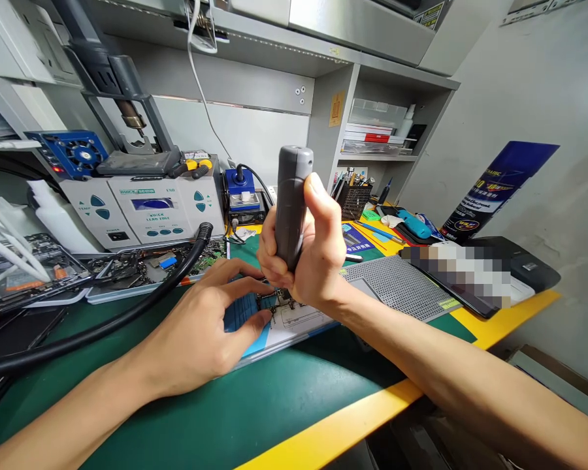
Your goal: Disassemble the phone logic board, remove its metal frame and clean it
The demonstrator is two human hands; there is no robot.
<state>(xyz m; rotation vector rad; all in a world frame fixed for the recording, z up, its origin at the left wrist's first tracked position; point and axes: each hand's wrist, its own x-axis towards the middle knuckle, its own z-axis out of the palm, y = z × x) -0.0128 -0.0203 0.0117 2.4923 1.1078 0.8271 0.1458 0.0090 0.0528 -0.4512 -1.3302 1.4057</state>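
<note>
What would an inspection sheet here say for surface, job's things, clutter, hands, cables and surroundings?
Surface: green mat with a yellow edge.
Job's things: grey handheld device, roughly upright; small circuit board, partly hidden, on a blue-and-white pad.
Clutter: loose boards left; pen holder and tilted-looking spray can right.
Hands: right hand closed around the device; left hand spread, fingers at the circuit board, contact unclear.
Cables: black hose at left, reaching the station; white cable hanging from above.
Surroundings: grey shelving behind, pale wall right.
</note>
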